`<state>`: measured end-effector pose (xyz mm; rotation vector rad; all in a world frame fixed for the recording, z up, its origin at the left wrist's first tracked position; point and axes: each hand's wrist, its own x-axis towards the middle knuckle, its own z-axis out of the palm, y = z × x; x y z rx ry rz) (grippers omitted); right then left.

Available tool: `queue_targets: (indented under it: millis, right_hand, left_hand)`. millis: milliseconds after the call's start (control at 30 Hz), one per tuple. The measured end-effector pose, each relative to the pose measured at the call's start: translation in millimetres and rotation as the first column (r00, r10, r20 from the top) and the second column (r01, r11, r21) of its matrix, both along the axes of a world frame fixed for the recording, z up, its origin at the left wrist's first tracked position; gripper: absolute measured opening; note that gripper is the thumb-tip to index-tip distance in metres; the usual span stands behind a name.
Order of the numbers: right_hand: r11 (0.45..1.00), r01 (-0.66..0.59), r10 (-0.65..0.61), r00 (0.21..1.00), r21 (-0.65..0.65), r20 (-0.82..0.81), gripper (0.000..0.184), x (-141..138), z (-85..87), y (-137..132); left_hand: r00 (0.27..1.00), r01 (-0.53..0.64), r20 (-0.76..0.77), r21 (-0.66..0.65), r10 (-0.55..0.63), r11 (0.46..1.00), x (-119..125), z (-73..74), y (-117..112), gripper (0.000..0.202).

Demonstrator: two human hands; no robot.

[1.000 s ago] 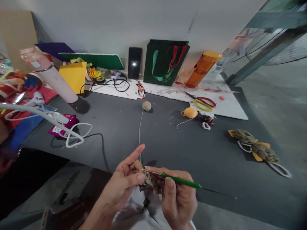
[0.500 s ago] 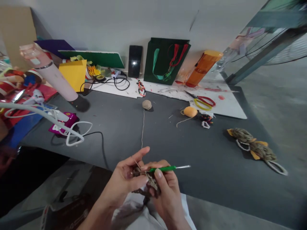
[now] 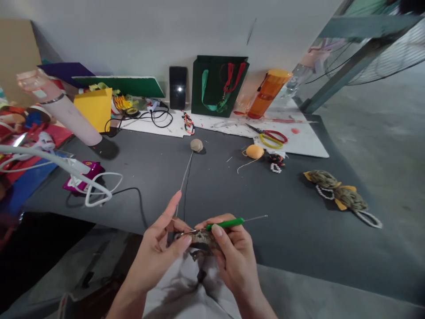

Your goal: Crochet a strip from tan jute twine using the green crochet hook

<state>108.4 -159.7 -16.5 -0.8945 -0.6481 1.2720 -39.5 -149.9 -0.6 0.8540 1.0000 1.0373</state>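
My right hand [image 3: 237, 252] is closed around a crochet hook [image 3: 226, 223] with a green handle; its far metal end points right. A small brown-grey crocheted piece [image 3: 202, 239] is pinched by my left hand [image 3: 159, 243], whose index finger is stretched up. Over that finger runs a thin beige yarn [image 3: 187, 173], leading to a small beige yarn ball [image 3: 196, 145] on the table. The hook's left end lies against the top edge of the piece; whether it is through a stitch I cannot tell. My right fingers also touch the piece's right side.
An orange-yellow yarn ball [image 3: 255, 151] and red-and-yellow scissors [image 3: 270, 136] lie right of centre. A knitted strip [image 3: 352, 198] rests at the right. Behind stand a dark green bag [image 3: 217, 86], a phone [image 3: 178, 87] and an orange bottle [image 3: 269, 94]. A pink tumbler [image 3: 66, 110] stands left.
My left index finger has risen and moved left, drawing the yarn into a slant. The crocheted piece has turned to show its edge. The whole view has shifted slightly.
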Motion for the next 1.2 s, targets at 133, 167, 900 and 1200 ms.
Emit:
queue_targets:
  millis: [133, 167, 900, 1200]
  right_hand:
    - [0.987, 0.039, -0.081, 0.959, 0.156, 0.271, 0.006, 1, -0.8, -5]
    - [0.972, 0.034, -0.117, 0.93, 0.234, 0.349, 0.01, 3, -1.3, -6]
    - [0.979, 0.149, -0.187, 0.93, 0.14, 0.315, 0.012, 4, -14.1, -18]
    - [0.962, 0.061, -0.147, 0.936, 0.266, 0.319, 0.01, -6, -5.3, -12]
  left_hand:
    - [0.991, -0.024, 0.131, -0.081, 0.034, 0.996, 11, 0.3, -1, 0.094]
    - [0.986, -0.059, 0.147, -0.117, 0.076, 0.991, 15, -0.1, -1, 0.095]
    - [0.895, 0.09, 0.442, -0.305, 0.057, 0.948, 12, -6.9, 3, 0.068]
    - [0.928, 0.021, 0.37, -0.181, 0.049, 0.983, 20, -9.2, 0, 0.062]
